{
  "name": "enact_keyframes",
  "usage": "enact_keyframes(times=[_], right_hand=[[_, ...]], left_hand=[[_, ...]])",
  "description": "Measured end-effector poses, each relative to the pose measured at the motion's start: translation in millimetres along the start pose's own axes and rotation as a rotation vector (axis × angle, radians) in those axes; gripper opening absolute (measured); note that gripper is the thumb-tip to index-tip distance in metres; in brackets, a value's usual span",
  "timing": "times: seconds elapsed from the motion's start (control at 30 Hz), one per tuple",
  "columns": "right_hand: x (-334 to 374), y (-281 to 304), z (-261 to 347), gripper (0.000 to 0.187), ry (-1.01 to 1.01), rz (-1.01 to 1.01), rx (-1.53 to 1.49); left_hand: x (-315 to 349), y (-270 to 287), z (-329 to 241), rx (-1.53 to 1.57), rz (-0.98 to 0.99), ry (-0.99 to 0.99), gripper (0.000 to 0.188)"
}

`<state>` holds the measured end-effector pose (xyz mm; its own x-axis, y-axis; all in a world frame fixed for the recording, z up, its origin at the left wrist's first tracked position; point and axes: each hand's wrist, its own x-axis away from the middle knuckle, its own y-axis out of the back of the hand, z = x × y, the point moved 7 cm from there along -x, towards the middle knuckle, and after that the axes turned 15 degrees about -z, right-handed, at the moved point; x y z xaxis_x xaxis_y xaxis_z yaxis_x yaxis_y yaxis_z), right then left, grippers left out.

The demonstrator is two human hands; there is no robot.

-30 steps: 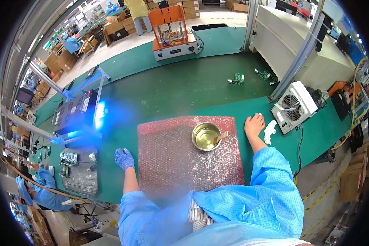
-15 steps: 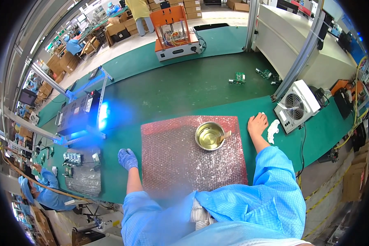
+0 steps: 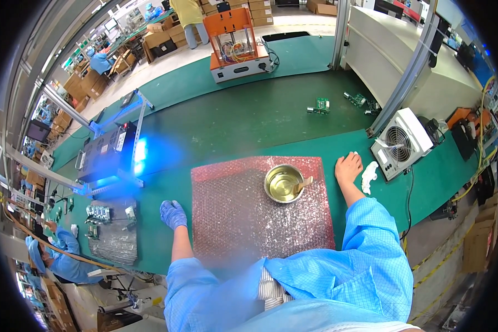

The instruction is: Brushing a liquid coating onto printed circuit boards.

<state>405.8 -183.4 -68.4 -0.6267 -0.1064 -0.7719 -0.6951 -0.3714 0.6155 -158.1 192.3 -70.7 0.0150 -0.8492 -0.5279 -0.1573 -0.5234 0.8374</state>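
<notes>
Bubble-wrap sheet (image 3: 238, 218), reddish & translucent, lies flat on the green mat (image 3: 304, 148) betw. the person's hands, head view. Near edge is hidden behind the blue smock (image 3: 326, 276), and a haze blurs its lower L part, so full depth & long axis can't be told; visible part is wider L–R than deep. Metal bowl (image 3: 267, 191) sits upright on its far R part, round, so no long axis; yellowish liquid (image 3: 282, 189) inside. Tan handle (image 3: 306, 182) leans over the bowl's R rim, outer end pointing R & slightly away; its inner end is hard to make out. L hand (image 3: 173, 214), in a bluish glove, is on the mat just L of the sheet, fingers half curled; can't tell if they're clenched or around anything. R hand (image 3: 348, 168), bare, rests palm down just past the sheet's R edge, fingers loosely spread, w/ nothing visible in them. White crumpled wipe (image 3: 369, 177) is just beside it, then the fan unit (image 3: 397, 145) farther R. Strips of mat separate both hands from the sheet; bare wrap extends L of the bowl, & more mat past the far edge. Blue glare washes out part of the metal frame (image 3: 140, 124) at L.
</notes>
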Motion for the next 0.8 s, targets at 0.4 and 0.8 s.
enact_keyframes(times=[0.4,0.8], right_hand=[[-0.7,-1.0,0.2,0.032,-0.013,0.025,0.0],[1.4,-3.7,-1.2,0.033,-0.001,0.014,-0.008]], left_hand=[[0.0,3.5,-1.4,0.018,-0.012,0.002,0.035],[0.2,0.9,-0.6,0.024,-0.025,-0.01,0.035]])
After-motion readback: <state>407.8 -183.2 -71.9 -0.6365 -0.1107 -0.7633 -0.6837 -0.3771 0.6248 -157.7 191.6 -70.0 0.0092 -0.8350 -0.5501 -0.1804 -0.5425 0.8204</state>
